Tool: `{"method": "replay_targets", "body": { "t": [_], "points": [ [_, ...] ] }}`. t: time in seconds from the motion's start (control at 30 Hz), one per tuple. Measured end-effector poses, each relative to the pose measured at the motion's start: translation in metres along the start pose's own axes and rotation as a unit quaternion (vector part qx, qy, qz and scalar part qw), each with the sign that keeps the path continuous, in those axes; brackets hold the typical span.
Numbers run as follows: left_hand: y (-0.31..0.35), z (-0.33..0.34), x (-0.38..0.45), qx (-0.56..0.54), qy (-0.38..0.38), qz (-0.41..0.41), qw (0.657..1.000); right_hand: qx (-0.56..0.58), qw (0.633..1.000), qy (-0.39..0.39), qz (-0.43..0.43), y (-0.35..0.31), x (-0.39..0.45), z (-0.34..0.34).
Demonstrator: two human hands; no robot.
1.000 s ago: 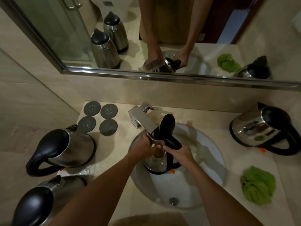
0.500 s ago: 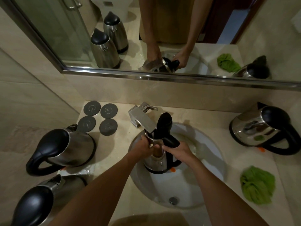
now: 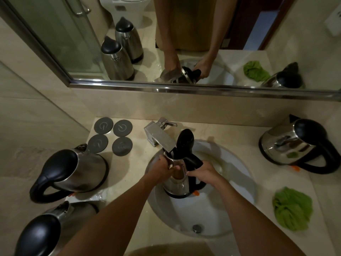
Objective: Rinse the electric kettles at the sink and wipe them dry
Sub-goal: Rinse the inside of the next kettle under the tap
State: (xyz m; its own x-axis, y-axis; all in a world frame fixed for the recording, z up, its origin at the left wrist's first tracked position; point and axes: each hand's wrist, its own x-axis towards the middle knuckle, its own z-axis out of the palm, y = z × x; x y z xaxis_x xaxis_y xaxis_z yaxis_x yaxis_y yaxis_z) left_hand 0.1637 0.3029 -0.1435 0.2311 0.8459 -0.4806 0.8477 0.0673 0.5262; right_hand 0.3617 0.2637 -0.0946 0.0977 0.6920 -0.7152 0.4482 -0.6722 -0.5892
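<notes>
Steel electric kettle with black hinged lid (image 3: 177, 179) upright in white oval sink basin (image 3: 238, 206), lid raised, open mouth directly under square chrome faucet spout (image 3: 160, 138). Left hand (image 3: 163, 166) grips steel body near rim; right hand (image 3: 203, 172) wraps black handle. Long axis near vertical, leaning slightly toward faucet. Both hands equally close. Water flow probably running, too dim to confirm. Three more steel kettles wait on beige bench (image 3: 136, 183); green cloth (image 3: 292, 208) at right.
</notes>
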Motion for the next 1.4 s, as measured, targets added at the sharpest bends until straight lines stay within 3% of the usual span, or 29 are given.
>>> {"method": "replay_targets", "body": {
  "t": [1.4],
  "points": [
    [0.002, 0.0, -0.007, -0.063, 0.005, -0.009, 0.998, 0.018, 0.998, 0.051, 0.037, -0.01, -0.009, 0.006]
  ]
}}
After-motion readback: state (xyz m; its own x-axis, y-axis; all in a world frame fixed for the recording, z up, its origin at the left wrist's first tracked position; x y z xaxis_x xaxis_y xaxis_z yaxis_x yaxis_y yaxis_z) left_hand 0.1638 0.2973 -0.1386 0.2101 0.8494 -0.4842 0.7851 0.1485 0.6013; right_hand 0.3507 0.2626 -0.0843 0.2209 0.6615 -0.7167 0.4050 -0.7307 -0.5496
